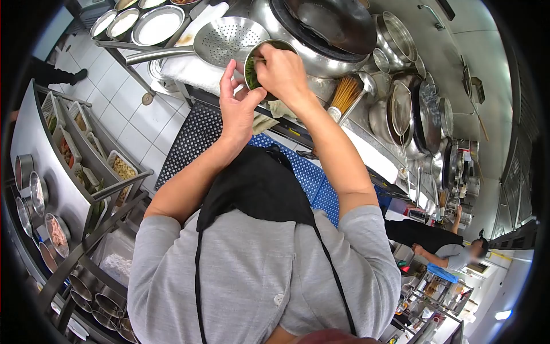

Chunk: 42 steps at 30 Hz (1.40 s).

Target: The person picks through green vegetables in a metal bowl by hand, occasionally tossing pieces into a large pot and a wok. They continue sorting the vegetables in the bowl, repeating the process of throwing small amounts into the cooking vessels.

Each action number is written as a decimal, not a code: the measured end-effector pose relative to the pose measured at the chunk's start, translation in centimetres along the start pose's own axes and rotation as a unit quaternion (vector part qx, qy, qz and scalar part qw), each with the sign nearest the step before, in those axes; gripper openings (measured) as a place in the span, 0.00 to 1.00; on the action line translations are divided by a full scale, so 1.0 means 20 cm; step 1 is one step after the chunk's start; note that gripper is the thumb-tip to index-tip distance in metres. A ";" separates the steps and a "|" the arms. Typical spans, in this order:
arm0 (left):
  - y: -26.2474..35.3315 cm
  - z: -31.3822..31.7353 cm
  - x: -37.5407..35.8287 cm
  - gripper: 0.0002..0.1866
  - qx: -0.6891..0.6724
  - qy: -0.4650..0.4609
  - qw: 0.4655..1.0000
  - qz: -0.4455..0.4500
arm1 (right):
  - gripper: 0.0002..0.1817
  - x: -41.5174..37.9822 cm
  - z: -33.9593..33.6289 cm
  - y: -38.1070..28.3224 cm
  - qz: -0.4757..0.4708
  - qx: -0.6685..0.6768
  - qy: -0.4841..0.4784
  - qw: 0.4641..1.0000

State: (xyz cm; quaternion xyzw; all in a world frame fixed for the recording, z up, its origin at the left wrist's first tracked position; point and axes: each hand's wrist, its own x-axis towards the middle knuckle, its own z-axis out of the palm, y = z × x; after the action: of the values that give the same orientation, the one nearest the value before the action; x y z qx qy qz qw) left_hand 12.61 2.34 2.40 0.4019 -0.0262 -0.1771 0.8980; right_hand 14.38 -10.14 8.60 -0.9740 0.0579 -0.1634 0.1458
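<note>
Centrally, from left to right: a perforated strainer (220,43), its handle pointing left, at the far side. Next, the left hand (238,106), fingers parted beside the near left side of a metal bowl (281,44); whether they grip it cannot be told. The bowl, containing greens (250,73), overlaps the strainer's right edge in view. The right hand (281,74) reaches inside, its fingertips hidden and their grasp indeterminable. Farther right, a black wok (332,23) and, nearer, a bristle brush (345,93).
</note>
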 end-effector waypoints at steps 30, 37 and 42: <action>0.00 -0.01 0.01 0.47 0.040 0.012 0.999 0.019 | 0.08 0.06 0.02 0.01 -0.040 -0.104 -0.057 0.992; 0.02 -0.05 0.02 0.47 0.024 0.012 1.000 0.014 | 0.10 0.04 0.03 0.04 0.063 0.113 -0.015 0.992; 0.03 -0.06 0.04 0.46 0.026 0.042 0.999 0.008 | 0.09 0.04 0.08 0.14 0.157 0.435 -0.023 0.886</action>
State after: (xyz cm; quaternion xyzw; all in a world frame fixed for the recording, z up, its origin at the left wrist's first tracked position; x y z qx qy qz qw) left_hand 13.86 3.32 1.97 0.4323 0.0035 -0.1525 0.8887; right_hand 15.51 -12.43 6.55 -0.7945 0.1293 -0.1245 0.5802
